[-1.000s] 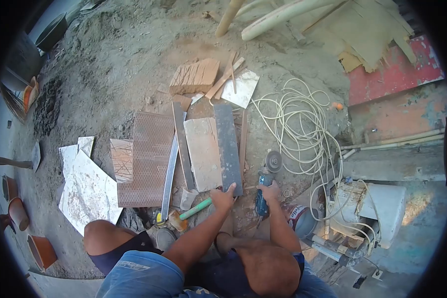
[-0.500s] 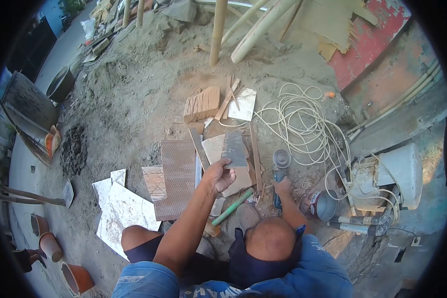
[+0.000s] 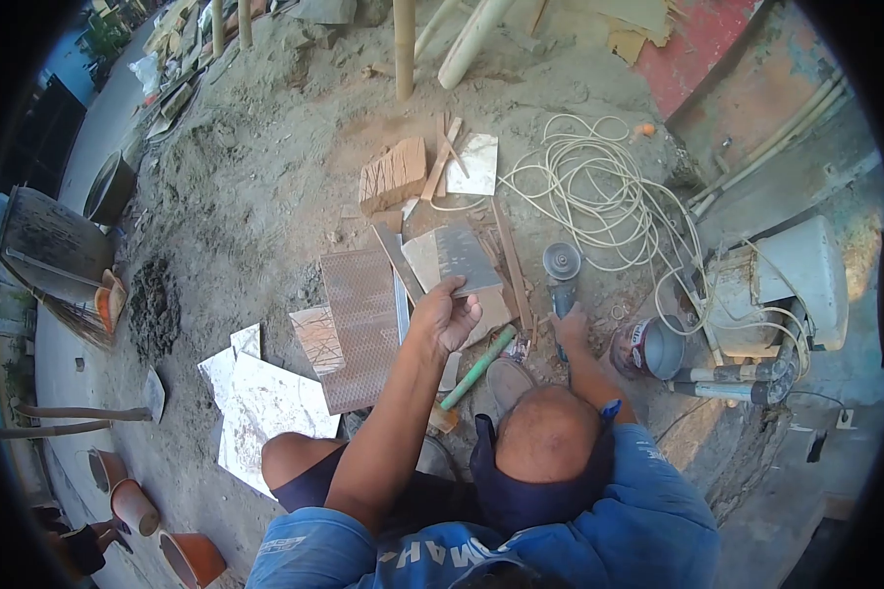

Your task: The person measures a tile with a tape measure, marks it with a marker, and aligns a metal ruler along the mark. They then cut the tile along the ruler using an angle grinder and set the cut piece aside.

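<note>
My left hand [image 3: 445,316] pinches the near edge of a dark grey tile [image 3: 467,257], thumb and fingers closed at its lower left corner. Under and beside that tile lies a paler tile piece [image 3: 422,259]. My right hand [image 3: 572,330] is wrapped around the body of an angle grinder [image 3: 562,294]. The grinder's round disc [image 3: 562,261] points away from me, to the right of the tile. Between tile and grinder lies a narrow wooden strip [image 3: 513,260]. A green tube [image 3: 477,368] rests near my foot.
Patterned brown tiles [image 3: 361,314] and white marbled tiles [image 3: 275,407] lie at left. A coiled pale cable [image 3: 599,206] spreads at right, near a paint can [image 3: 648,348] and a white container [image 3: 801,280]. Farther off are a grooved brown block [image 3: 393,177] and bamboo poles [image 3: 405,49].
My view has shifted, so the ground things sit higher and the nearer ones a little further right. Both hands keep their holds on the tile and the angle grinder.
</note>
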A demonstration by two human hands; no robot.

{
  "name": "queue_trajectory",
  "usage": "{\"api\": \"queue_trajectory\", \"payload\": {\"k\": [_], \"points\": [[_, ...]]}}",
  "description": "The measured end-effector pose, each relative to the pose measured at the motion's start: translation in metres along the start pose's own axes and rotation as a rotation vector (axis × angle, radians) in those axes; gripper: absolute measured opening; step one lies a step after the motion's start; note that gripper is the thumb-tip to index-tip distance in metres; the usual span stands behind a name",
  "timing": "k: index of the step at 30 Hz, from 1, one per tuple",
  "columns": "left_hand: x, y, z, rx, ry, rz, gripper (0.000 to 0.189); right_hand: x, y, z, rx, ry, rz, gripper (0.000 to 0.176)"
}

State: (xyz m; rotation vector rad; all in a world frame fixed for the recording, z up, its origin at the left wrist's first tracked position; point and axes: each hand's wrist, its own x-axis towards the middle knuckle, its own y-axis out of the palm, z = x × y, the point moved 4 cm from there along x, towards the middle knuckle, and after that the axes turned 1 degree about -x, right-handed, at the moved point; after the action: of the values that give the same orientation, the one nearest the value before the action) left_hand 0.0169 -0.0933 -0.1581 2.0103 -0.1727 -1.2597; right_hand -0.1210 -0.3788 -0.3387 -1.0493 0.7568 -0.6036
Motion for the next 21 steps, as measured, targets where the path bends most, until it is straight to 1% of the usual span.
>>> {"api": "queue_trajectory", "payload": {"k": [2, 4, 9, 11, 14, 16, 21], "points": [[-0.001, -0.001, -0.003, -0.005, -0.002, -0.006, 0.014, -0.008, -0.001, -0.001, 0.02, 0.007, 0.001, 0.071], [-0.002, -0.001, -0.007, -0.041, -0.014, 0.006, 0.013, -0.013, -0.002, 0.0, 0.005, 0.005, -0.012, 0.063], [0.003, -0.005, -0.01, -0.054, -0.037, 0.026, 0.014, -0.028, -0.004, -0.002, 0.023, 0.022, -0.042, 0.063], [0.002, -0.007, -0.01, -0.058, -0.04, -0.008, 0.014, -0.032, -0.007, -0.003, 0.018, 0.029, -0.048, 0.063], [0.006, -0.009, -0.011, -0.068, -0.044, 0.007, 0.014, -0.034, -0.006, -0.008, 0.025, 0.031, -0.012, 0.065], [0.001, -0.005, -0.012, -0.065, -0.035, 0.004, 0.013, -0.032, -0.002, -0.012, 0.021, 0.031, 0.032, 0.074], [-0.001, -0.004, -0.015, -0.075, -0.025, 0.02, 0.013, -0.037, -0.001, -0.015, 0.024, 0.029, 0.019, 0.078]]}}
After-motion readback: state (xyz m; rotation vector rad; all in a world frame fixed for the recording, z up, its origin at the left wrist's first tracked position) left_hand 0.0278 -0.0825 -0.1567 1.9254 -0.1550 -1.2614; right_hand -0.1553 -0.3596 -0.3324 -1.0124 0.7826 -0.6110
